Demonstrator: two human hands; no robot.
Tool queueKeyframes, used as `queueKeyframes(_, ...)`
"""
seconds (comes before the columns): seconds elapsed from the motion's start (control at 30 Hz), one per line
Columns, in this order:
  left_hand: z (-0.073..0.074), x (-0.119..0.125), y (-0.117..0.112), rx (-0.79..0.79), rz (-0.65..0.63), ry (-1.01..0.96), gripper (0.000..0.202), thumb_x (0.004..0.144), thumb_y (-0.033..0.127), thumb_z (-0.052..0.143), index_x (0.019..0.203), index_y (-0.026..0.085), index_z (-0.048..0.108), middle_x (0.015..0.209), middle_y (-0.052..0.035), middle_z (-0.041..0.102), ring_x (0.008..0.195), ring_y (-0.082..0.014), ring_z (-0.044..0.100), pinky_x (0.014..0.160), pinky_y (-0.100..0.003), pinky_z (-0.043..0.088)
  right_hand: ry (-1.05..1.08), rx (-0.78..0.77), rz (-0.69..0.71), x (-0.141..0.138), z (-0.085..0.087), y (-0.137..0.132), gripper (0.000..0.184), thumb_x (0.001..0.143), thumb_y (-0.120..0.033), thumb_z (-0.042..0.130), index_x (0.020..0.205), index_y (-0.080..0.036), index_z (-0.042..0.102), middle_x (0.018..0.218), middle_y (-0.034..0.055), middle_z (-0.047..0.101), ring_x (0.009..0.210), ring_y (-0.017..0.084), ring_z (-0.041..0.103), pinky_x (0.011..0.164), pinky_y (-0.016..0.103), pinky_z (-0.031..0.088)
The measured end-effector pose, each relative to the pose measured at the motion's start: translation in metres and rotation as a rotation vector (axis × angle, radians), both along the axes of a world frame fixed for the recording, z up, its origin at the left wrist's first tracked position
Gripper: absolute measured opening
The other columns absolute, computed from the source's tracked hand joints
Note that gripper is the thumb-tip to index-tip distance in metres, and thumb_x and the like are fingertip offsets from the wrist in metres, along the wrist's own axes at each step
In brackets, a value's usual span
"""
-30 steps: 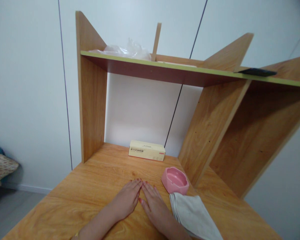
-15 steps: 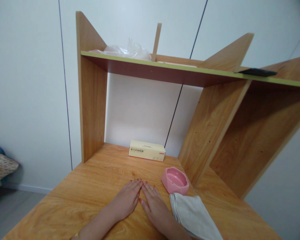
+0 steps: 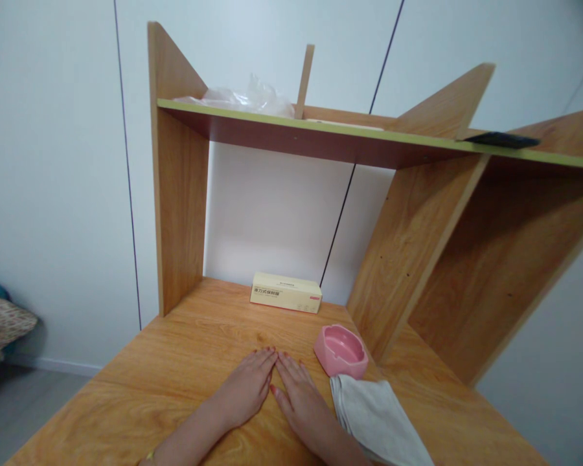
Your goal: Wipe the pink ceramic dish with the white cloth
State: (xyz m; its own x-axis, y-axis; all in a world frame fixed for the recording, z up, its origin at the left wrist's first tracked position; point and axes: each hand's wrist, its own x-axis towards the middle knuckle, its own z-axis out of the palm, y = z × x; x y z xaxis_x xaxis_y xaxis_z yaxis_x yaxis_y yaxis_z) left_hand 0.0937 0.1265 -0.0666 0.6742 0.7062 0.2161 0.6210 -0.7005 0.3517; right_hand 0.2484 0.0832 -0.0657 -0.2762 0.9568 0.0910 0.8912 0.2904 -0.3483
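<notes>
My left hand (image 3: 245, 387) and my right hand (image 3: 302, 401) lie flat, palms down, on the wooden desk (image 3: 165, 382), fingertips almost touching each other. Both hold nothing. A pink ashtray (image 3: 341, 350) stands just right of my right hand's fingers. A folded grey cloth (image 3: 376, 417) lies beside my right wrist, touching the ashtray's near side. Further back, against the white wall, lies a long cream box (image 3: 285, 292) with printed text.
A wooden shelf unit rises from the desk, with an upright side panel (image 3: 177, 194) at the left and slanted panels (image 3: 418, 246) at the right. On its top shelf (image 3: 320, 133) sit a crumpled clear plastic bag (image 3: 243, 97) and a flat dark object (image 3: 502, 139).
</notes>
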Motion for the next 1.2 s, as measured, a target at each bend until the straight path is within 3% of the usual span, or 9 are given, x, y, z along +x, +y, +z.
queueKeyframes(0.33,-0.006,0.0,0.002,0.03,-0.006,0.005,0.046,0.082,0.016,0.032,0.128,0.011,0.036,0.133,-0.0112,0.037,0.122,-0.018,0.032,0.101,-0.035,0.028,-0.002,-0.005,0.005,-0.001,0.002,0.0,0.054,0.086,-0.038,0.026,0.131,-0.009,0.029,0.138,0.008,0.027,0.127,0.019,0.021,0.106,0.038,0.015)
queueKeyframes(0.67,-0.001,0.0,0.0,0.021,-0.005,0.008,0.046,0.081,0.015,0.033,0.126,0.01,0.038,0.132,-0.0125,0.037,0.122,-0.019,0.032,0.101,-0.036,0.029,0.0,0.014,-0.002,-0.002,0.001,-0.002,0.052,0.085,-0.033,0.03,0.131,-0.009,0.031,0.137,0.0086,0.03,0.126,0.019,0.023,0.105,0.036,0.016)
queueKeyframes(0.77,0.001,-0.001,-0.001,0.018,-0.01,0.008,0.046,0.081,0.015,0.032,0.126,0.009,0.038,0.132,-0.0131,0.037,0.122,-0.0194,0.032,0.101,-0.037,0.029,-0.01,0.052,-0.042,-0.004,0.012,-0.004,0.047,0.083,-0.028,0.035,0.126,-0.011,0.04,0.13,0.0098,0.041,0.121,0.02,0.034,0.101,0.035,0.024)
queueKeyframes(0.83,0.003,-0.001,-0.003,0.017,-0.015,0.002,0.045,0.081,0.015,0.032,0.125,0.009,0.039,0.132,-0.0132,0.037,0.122,-0.0197,0.032,0.101,-0.037,0.029,-0.025,0.105,-0.103,0.0,0.029,-0.003,0.039,0.082,-0.024,0.036,0.116,-0.013,0.051,0.119,0.0106,0.052,0.112,0.02,0.045,0.095,0.032,0.032)
queueKeyframes(0.97,0.007,-0.002,-0.006,0.004,-0.026,-0.038,0.044,0.081,0.015,0.032,0.124,0.011,0.041,0.131,-0.0123,0.039,0.122,-0.02,0.033,0.101,-0.037,0.028,-0.142,0.227,-0.398,0.034,0.075,0.005,0.034,0.083,-0.022,0.031,0.106,-0.017,0.055,0.106,0.0106,0.059,0.099,0.02,0.054,0.083,0.029,0.039)
queueKeyframes(1.03,0.01,-0.002,-0.007,-0.005,-0.017,-0.04,0.045,0.08,0.013,0.033,0.124,0.011,0.042,0.13,-0.0125,0.041,0.121,-0.0198,0.034,0.101,-0.036,0.028,-0.253,0.157,-0.581,0.062,0.09,0.013,0.034,0.084,-0.027,0.033,0.112,-0.019,0.05,0.101,0.0116,0.062,0.091,0.022,0.058,0.074,0.031,0.042)
queueKeyframes(1.13,0.013,0.0,-0.009,-0.005,-0.043,-0.051,0.046,0.076,0.008,0.035,0.12,0.013,0.046,0.128,-0.0093,0.044,0.12,-0.0183,0.036,0.102,-0.036,0.026,-0.336,-0.014,-0.732,0.104,0.094,0.025,0.04,0.082,-0.033,0.037,0.116,-0.013,0.045,0.097,0.0174,0.062,0.088,0.028,0.059,0.069,0.037,0.042)
queueKeyframes(1.2,0.016,0.002,-0.012,-0.003,-0.113,-0.092,0.045,0.074,0.006,0.037,0.116,0.017,0.05,0.125,-0.0047,0.047,0.119,-0.0169,0.037,0.103,-0.036,0.025,-0.277,-0.114,-0.692,0.124,0.087,0.033,0.039,0.081,-0.035,0.038,0.108,-0.009,0.051,0.1,0.0196,0.06,0.092,0.029,0.057,0.07,0.035,0.042)
